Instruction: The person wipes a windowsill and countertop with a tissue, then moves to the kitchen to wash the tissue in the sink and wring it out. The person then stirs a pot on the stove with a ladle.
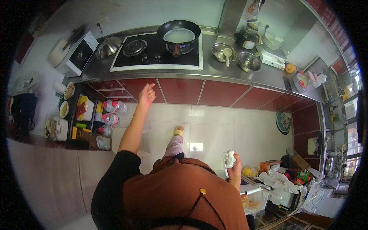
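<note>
My left hand (147,94) is held out in front of the counter's red cabinet doors, below the gas stove (156,61). Its fingers are loosely curled, and nothing shows in them. Low at my right side, my right hand (236,167) grips a crumpled white cloth or paper (228,159). A black wok (196,28) with a wooden handle rests on the stove's right burner, over a visible bluish flame. Whitish, cloudy liquid (178,35) covers the wok's bottom. The left burner (134,47) bears no pan.
Right of the stove are a metal bowl (215,51) with a ladle (227,54) and a second metal bowl (249,62). A microwave (79,56) stands at left, beside a metal lid (108,48). Large plastic bottles (110,119) line the left floor. Bags and boxes (280,179) crowd my right.
</note>
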`<state>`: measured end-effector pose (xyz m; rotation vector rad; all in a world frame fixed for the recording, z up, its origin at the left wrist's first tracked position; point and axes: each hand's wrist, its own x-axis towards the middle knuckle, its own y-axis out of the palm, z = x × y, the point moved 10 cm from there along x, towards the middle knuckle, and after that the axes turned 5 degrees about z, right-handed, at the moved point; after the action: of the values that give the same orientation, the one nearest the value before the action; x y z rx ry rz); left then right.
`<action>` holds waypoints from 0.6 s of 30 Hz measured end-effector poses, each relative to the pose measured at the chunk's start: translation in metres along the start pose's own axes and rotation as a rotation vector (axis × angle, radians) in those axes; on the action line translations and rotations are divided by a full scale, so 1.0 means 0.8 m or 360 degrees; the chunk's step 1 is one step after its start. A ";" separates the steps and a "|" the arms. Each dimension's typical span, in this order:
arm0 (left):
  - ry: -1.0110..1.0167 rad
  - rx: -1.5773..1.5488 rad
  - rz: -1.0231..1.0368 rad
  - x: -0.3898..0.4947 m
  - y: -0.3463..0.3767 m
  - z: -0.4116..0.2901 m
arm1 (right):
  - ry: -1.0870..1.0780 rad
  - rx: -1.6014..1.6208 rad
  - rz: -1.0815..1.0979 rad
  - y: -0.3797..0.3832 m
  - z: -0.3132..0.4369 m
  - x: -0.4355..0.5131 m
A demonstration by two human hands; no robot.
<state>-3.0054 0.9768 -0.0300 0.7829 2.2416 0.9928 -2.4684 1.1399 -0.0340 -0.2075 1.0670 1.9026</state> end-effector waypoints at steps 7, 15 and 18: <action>0.0121 0.0415 -0.0371 0.205 -0.072 -0.070 | -0.0120 0.0203 -0.0357 0.045 -0.005 0.051; 0.0204 0.0753 -0.0931 0.327 -0.147 -0.093 | -0.0145 0.0278 -0.0493 0.128 -0.024 0.109; 0.0444 0.0974 -0.0874 0.347 -0.141 -0.098 | -0.0089 0.0300 -0.0522 0.145 -0.032 0.124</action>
<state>-3.2775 1.0712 -0.1436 0.2168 2.8215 0.1518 -2.6218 1.1595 -0.0336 -0.2067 1.0944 1.4985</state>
